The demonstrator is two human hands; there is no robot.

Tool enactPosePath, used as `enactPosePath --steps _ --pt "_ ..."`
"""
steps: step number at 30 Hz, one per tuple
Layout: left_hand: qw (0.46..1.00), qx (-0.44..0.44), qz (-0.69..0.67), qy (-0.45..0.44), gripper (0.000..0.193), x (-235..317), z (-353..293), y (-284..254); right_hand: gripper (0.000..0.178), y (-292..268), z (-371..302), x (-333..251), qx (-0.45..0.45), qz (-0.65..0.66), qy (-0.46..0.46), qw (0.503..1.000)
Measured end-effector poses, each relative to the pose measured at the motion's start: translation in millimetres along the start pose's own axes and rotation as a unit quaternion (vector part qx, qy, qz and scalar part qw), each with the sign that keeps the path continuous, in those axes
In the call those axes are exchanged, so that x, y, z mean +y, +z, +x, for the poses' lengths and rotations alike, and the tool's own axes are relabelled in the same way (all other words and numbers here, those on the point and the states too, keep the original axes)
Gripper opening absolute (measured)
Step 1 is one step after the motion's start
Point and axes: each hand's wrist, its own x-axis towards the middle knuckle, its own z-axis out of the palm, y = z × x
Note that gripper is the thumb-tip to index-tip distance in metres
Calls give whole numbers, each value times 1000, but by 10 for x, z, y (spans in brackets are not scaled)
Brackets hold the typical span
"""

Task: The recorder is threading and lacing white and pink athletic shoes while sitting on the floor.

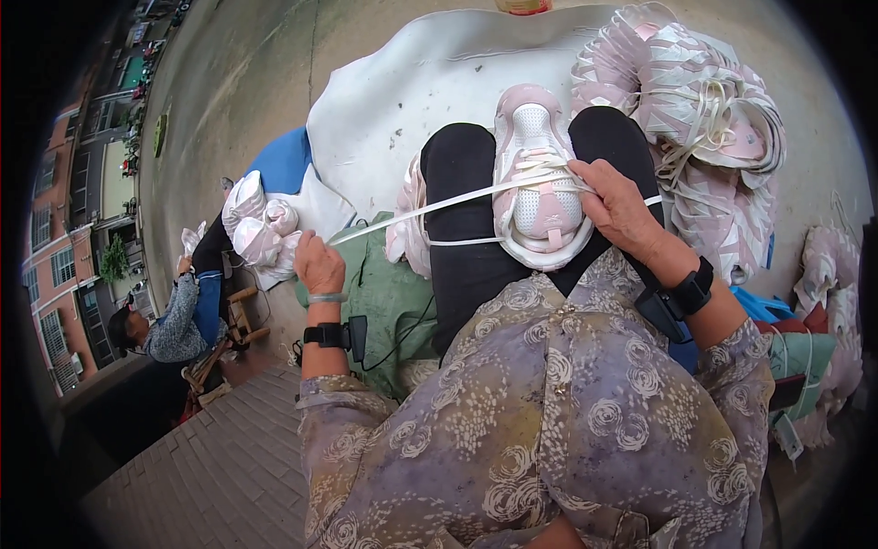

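Observation:
A pink and white shoe upper rests between my black-clad thighs, its toe pointing away from me. A white shoelace runs from its eyelets in a taut, slanting line to the left. My left hand is closed on that lace, well out from the shoe and left of my thigh. At the shoe's right edge, my right hand pinches the lace beside the eyelets. A thin white band crosses my left thigh toward the shoe, and a short piece of it shows on the right thigh.
A bundle of pink and white shoe uppers lies at the right on a white sheet. Green cloth lies by my left thigh. At the far left a seated person works beside white and pink bundles.

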Motion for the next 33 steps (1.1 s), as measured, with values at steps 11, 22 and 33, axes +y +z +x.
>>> enactPosePath --steps 11,22,33 --pt "947 -23 -297 119 15 1484 360 68 32 -156 143 -140 29 279 201 939" --pt "896 -96 -363 237 15 2361 504 -172 7 -97 384 -119 -3 341 262 903" --pt "894 -123 -320 287 23 2471 476 -271 13 -171 431 26 -103 424 306 846"
